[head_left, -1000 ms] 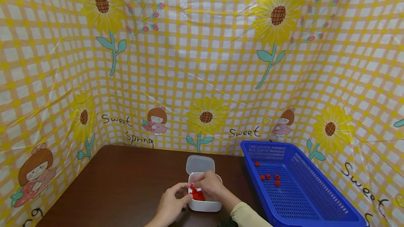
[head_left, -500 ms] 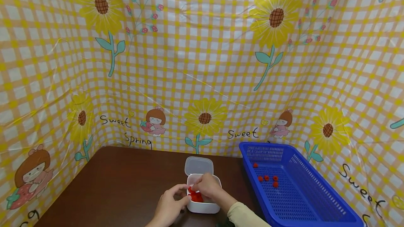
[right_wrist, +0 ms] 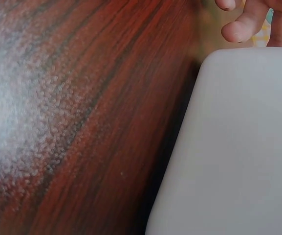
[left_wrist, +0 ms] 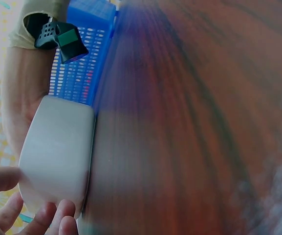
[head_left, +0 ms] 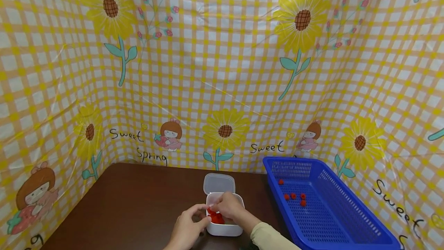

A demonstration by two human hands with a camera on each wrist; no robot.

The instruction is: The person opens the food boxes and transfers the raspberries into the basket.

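Observation:
A white plastic box [head_left: 224,230] stands in front of me with its translucent lid [head_left: 219,183] laid back behind it. Several small red blocks [head_left: 217,218] lie in its left part. My left hand [head_left: 185,227] holds the box's left end, thumb and index finger at the rim; in the left wrist view its other fingers [left_wrist: 42,219] curl beside the end wall. My right hand [head_left: 229,205] reaches into the box with curled fingers, the fingertips pinching at a red block near the left wall. That block is mostly hidden by the fingers.
To the right stands a blue perforated basket [head_left: 320,203] with several red blocks [head_left: 293,196] toward its far left. The brown wooden table [head_left: 138,203] is enclosed by a checked, sunflower-printed cloth [head_left: 194,88].
My right fingertips have shifted slightly toward the near left among the red blocks, and a block at the left wall sits lower. The left hand keeps its place. The view has tilted slightly.

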